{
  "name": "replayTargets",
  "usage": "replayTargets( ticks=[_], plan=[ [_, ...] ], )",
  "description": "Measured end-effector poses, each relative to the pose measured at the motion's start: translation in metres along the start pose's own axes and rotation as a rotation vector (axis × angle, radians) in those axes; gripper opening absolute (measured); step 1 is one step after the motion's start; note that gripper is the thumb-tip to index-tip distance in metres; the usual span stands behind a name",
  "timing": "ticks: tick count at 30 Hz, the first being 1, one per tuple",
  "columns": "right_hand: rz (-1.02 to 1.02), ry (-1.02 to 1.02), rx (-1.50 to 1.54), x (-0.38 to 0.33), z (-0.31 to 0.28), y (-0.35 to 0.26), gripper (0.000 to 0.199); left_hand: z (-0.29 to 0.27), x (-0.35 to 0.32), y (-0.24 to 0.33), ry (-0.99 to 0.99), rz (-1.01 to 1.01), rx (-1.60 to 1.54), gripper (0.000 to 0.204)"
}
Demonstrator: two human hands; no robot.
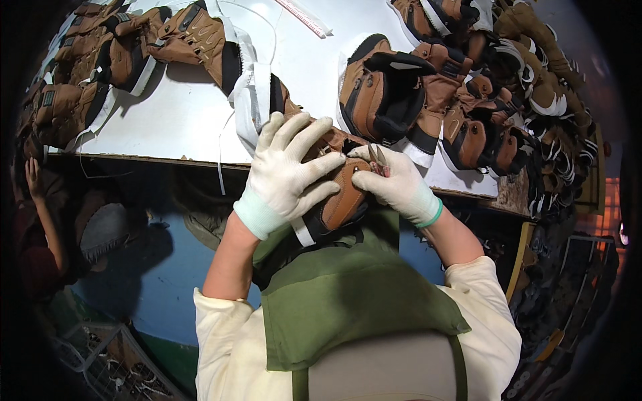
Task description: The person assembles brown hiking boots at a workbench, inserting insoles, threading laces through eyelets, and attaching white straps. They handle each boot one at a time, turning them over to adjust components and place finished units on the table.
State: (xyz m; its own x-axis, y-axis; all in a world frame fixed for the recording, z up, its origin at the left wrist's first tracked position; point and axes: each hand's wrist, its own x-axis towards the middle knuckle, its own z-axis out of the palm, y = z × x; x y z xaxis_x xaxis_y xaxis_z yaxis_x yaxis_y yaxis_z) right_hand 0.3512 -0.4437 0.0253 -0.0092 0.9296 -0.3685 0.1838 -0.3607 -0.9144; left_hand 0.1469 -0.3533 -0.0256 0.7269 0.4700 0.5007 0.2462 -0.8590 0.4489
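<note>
A brown and black shoe upper [344, 195] with a white edge strip lies at the table's front edge, partly over my lap. My left hand [284, 170], in a white glove with a mint cuff, rests on it with its fingers spread. On the upper's right side is my gloved right hand [400, 186], closed around small metal scissors [378, 160] whose points stick up past the fingers. The right thumb and fingertips touch the shoe near its opening. My left hand covers part of the upper.
Brown shoe uppers [194, 40] sit at the left of the white table [294, 63]; more uppers [381, 93] crowd its right. A white ruler-like strip [304, 19] lies at the back. Another person's hand [35, 179] is at the far left. A wire crate [110, 357] stands lower left.
</note>
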Motion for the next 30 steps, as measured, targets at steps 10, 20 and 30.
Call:
replayTargets(
  ticks=[10,20,30],
  plan=[
    [0.072,-0.022,0.098,0.003,-0.001,-0.006,0.038,0.007,0.0,-0.005,-0.007,-0.015,-0.002,0.053],
    [0.022,-0.011,0.071,0.008,-0.002,0.005,0.039,0.006,0.007,-0.005,-0.043,-0.075,-0.089,0.066],
    [0.066,0.043,0.046,0.01,0.002,0.004,0.037,0.006,0.011,-0.004,-0.046,-0.112,-0.072,0.065]
  ],
)
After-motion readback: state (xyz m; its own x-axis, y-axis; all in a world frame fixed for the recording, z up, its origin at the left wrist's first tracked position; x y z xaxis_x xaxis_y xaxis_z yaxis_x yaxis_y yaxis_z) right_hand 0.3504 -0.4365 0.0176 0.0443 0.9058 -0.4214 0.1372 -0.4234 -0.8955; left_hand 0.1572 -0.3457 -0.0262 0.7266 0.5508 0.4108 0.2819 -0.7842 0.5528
